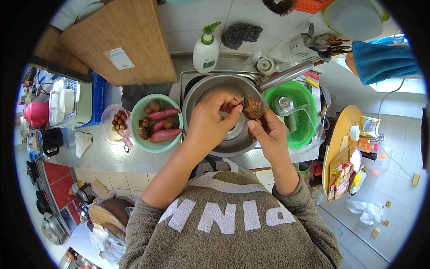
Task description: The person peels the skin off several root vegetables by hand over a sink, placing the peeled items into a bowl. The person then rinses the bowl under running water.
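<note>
Above a metal basin (195, 101) set in the sink, my right hand (272, 131) holds a brown, rough-skinned taro (253, 108) between thumb and fingers. Another brown piece shows below my right thumb; whether it joins the taro cannot be told. My left hand (213, 121) pinches at the taro's left edge with thumb and fingertips. Left of the basin, a mint-green bowl (134, 114) holds several red-skinned sweet potatoes (166, 135) and brown tubers (144, 132). Much of the basin's inside is hidden behind my hands.
A pinkish clear jug (106, 134) with small round fruits stands left of the bowl. Behind are a wooden cutting board (124, 37), a soap pump bottle (205, 53) and a steel-wool scourer (241, 35). A metal handle (287, 76) slants over a green basket (302, 134) at right.
</note>
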`<state>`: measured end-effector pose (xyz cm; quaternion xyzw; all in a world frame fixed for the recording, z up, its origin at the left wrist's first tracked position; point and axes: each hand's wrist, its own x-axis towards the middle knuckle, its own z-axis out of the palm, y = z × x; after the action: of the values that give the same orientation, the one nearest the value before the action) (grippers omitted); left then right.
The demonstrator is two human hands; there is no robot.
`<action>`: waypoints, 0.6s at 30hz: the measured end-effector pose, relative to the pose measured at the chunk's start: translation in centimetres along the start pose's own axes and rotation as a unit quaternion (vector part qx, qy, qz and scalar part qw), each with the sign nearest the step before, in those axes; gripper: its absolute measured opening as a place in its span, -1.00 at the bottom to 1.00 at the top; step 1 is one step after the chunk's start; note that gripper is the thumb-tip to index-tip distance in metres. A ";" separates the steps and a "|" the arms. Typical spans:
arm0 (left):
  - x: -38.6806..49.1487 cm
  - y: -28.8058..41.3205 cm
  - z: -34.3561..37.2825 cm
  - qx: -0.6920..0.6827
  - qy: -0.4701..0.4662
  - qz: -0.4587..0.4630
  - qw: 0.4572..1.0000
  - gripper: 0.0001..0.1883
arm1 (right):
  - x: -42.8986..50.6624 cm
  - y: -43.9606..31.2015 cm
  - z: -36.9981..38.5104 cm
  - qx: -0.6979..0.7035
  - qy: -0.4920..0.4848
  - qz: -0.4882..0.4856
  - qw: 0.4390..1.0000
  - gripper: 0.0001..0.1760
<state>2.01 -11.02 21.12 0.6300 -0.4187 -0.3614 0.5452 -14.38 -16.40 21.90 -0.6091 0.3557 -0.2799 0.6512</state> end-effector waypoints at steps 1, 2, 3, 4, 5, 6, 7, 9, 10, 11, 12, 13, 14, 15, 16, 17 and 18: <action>0.1 0.0 0.0 0.012 0.008 0.022 1.000 -0.88 | 0.0 -0.1 0.0 -0.004 0.000 -0.001 1.000 -0.64; 0.2 0.0 0.0 0.023 0.017 0.044 0.999 -0.86 | -0.1 -0.3 0.0 0.013 -0.007 0.025 1.000 -0.64; 0.3 -0.1 0.0 0.043 0.019 0.044 0.998 -0.84 | -0.1 -0.4 -0.1 0.030 -0.015 0.050 0.998 -0.64; 0.3 -0.1 0.1 0.052 0.028 0.075 0.995 -0.85 | -0.2 -0.4 -0.2 0.053 -0.023 0.073 0.996 -0.64; 0.3 -0.3 0.1 0.069 0.030 0.084 0.994 -0.85 | -0.2 -0.3 -0.3 0.098 -0.023 0.098 0.990 -0.65; 0.4 -0.6 0.1 0.087 0.033 0.091 0.991 -0.85 | -0.1 0.0 -0.4 0.149 -0.024 0.120 0.981 -0.65; 0.4 -1.2 0.2 0.055 0.037 0.070 0.995 -0.85 | 0.0 0.5 -0.5 0.197 -0.024 0.145 0.969 -0.64; 0.6 -3.2 0.5 -0.015 0.055 0.051 0.997 -0.85 | 0.2 1.7 -1.0 0.257 -0.063 0.145 0.953 -0.64; 0.9 -4.8 0.5 -0.028 0.055 -0.013 0.998 -0.85 | 0.5 2.5 -1.3 0.286 -0.083 0.146 0.943 -0.64; 1.4 -6.7 0.4 -0.049 0.064 -0.049 0.996 -0.85 | 0.9 3.5 -1.5 0.280 -0.071 0.164 0.943 -0.64; 1.7 -8.8 0.3 -0.085 0.080 -0.044 0.992 -0.85 | 1.4 4.7 -1.6 0.273 -0.061 0.181 0.943 -0.64; 1.9 -11.1 0.3 -0.006 0.058 -0.088 0.994 -0.88 | 2.0 5.9 -1.6 0.269 -0.061 0.195 0.941 -0.64; 1.7 -13.5 0.2 0.063 0.042 -0.109 0.991 -0.90 | 2.8 7.3 -1.3 0.143 -0.013 0.223 0.964 -0.66; 0.8 -15.6 0.5 0.141 0.014 -0.091 0.986 -0.86 | 3.5 8.5 -1.1 -0.009 0.005 0.262 0.965 -0.64; -0.4 -17.5 0.9 0.222 -0.036 -0.128 0.966 -0.82 | 3.9 9.7 -0.5 -0.051 -0.039 0.224 0.972 -0.64; -1.6 -19.1 1.4 0.278 -0.067 -0.154 0.946 -0.77 | 4.3 10.6 0.0 -0.124 -0.051 0.228 0.964 -0.64; -2.7 -20.4 1.8 0.283 -0.096 -0.160 0.941 -0.75 | 4.8 11.7 1.1 -0.152 -0.076 0.213 0.962 -0.62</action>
<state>2.07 -8.07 0.64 0.7793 -0.4479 -0.3690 0.2364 -11.45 -18.42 9.72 -0.6304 0.4650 -0.0309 0.6208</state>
